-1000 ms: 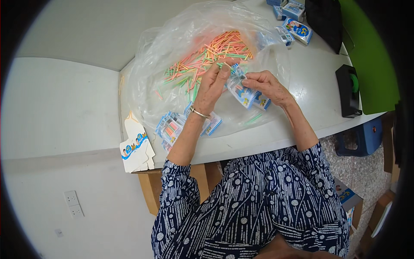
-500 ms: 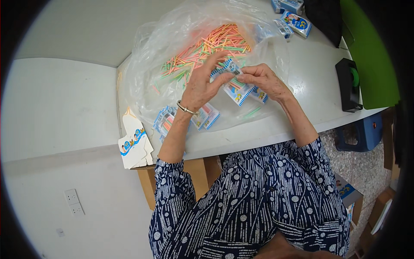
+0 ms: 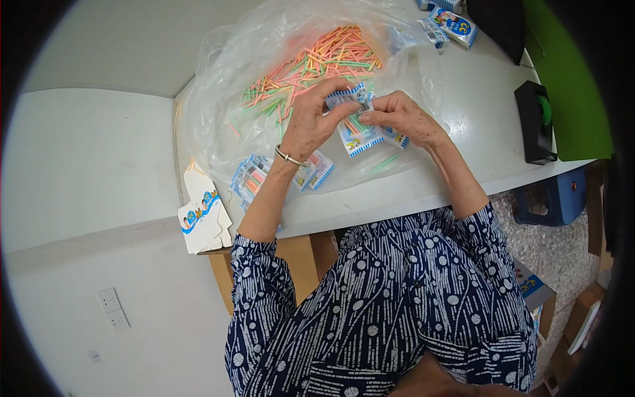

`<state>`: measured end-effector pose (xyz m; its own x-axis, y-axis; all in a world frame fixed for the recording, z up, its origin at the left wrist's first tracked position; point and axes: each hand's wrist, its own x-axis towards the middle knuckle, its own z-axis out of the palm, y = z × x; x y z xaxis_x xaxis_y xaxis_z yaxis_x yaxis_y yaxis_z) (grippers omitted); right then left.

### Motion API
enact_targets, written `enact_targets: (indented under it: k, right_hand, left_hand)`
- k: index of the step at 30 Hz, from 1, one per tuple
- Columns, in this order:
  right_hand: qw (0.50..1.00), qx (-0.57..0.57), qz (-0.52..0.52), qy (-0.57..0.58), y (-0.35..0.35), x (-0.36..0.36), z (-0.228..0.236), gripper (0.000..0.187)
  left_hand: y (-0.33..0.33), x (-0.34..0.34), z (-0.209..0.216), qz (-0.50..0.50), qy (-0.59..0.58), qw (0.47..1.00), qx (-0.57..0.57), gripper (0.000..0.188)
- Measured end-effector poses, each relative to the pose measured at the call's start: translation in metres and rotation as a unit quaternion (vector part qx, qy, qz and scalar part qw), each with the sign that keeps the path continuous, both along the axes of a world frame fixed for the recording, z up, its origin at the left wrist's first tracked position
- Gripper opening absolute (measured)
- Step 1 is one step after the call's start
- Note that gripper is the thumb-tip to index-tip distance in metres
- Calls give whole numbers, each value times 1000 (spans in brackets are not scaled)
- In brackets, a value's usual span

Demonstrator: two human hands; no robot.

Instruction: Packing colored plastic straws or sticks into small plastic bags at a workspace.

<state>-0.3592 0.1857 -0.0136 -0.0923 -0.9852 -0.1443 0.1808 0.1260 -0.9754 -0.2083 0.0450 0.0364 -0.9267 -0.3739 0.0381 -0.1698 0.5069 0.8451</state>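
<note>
In the head view, a partly transparent, blue-striped packet (image 3: 361,136) with pastel sticks inside is held over the clear plastic bag (image 3: 221,106) on the worktop (image 3: 479,129). Its upper end is pinched by the fingers of the left hand (image 3: 309,119), its right edge by those of the right hand (image 3: 408,120). Loose sticks (image 3: 340,53) are heaped beyond.

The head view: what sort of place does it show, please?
Probably a small packing workplace, perhaps a workshop. A white table holds a pile of coloured sticks in or on a clear plastic bag, small packets with similar sticks inside, and a black tape dispenser.
</note>
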Motion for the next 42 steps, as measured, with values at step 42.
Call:
enact_targets:
  k: [42]
  right_hand:
    - [778, -224, -267, 523, 15, 0, -28, 19]
  left_hand:
    - [5, -20, -37, 39, 52, 991, -114, 28]
